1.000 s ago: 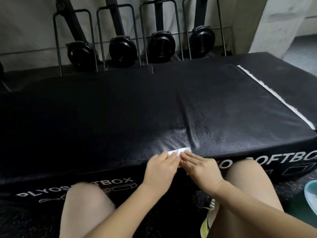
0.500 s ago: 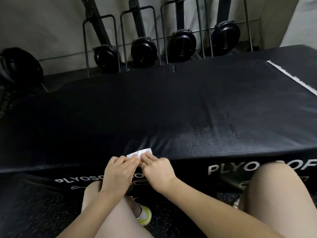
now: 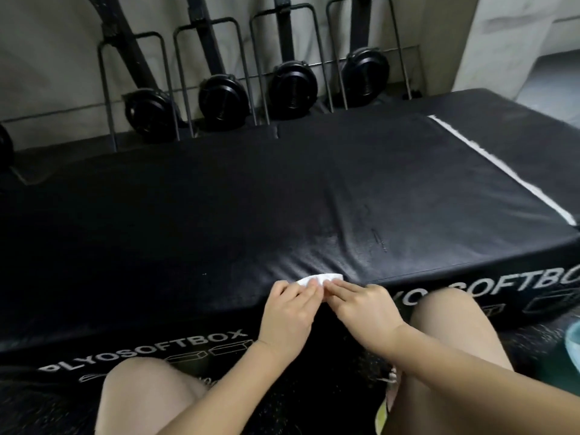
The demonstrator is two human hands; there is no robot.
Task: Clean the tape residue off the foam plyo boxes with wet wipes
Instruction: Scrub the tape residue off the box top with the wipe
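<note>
A long black foam plyo box lies across the view, its front face printed PLYOSOFTBOX. Its top near the front edge shines wet, with a few dark scuff marks. A small white wet wipe sits on the front edge of the box. My left hand and my right hand meet at the wipe and pinch it between their fingertips. A strip of white tape residue runs diagonally along the right end of the box top.
A second black box adjoins on the right beyond the white strip. Several black machines in metal frames stand against the back wall. My bare knees flank my arms. A pale blue container edge shows at the far right on the floor.
The view has swung from side to side, so the box and hands shift in frame. Both hands have stayed together on the wipe at the box's front edge.
</note>
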